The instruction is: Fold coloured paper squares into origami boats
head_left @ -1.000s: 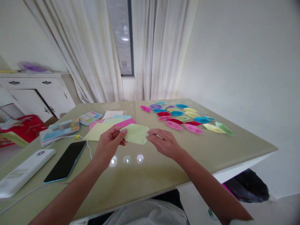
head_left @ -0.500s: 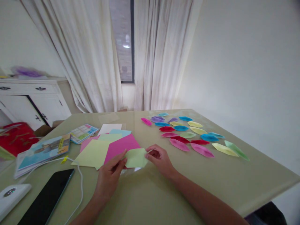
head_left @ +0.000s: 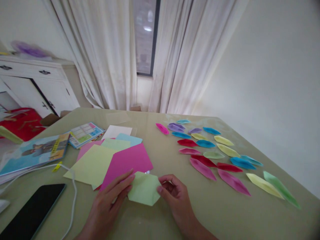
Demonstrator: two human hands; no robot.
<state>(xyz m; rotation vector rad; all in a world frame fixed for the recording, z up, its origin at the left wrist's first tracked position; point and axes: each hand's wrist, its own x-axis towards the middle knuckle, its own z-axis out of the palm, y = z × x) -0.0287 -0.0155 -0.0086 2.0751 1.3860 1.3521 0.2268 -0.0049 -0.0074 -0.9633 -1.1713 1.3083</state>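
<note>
In the head view, the folded green paper (head_left: pixel 143 189) is sitting lower and nearer the person than 1.0 s ago; then it was hanging before the loose sheets, and now it is lying just in front of the magenta sheet (head_left: pixel 130 163). Whether it is touching the table (head_left: pixel 225 220) is staying unclear. The left hand (head_left: pixel 108 198) is holding the paper's left edge, fingers stretching flatter over it than before. The right hand (head_left: pixel 177 198) is pinching the right edge between thumb and fingertips. The view is also shifting, leaving only the end of the white device (head_left: pixel 3 204) showing at the left.

Counting the leaf-shaped pieces lying at the right: 3 red (head_left: pixel 229 167), 4 yellow (head_left: pixel 228 150), 4 blue (head_left: pixel 205 143), 2 light blue (head_left: pixel 183 121), 2 green (head_left: pixel 214 155), 3 pink (head_left: pixel 234 182), 1 magenta piece (head_left: pixel 162 129), and purple (head_left: pixel 195 130) ones numbering at least 2, overlap hiding the exact count. At the left, 1 phone (head_left: pixel 35 211) is lying beside 1 white cable (head_left: pixel 75 193). 1 yellow sheet (head_left: pixel 92 163) is overlapping 1 pale green sheet (head_left: pixel 116 144).
</note>
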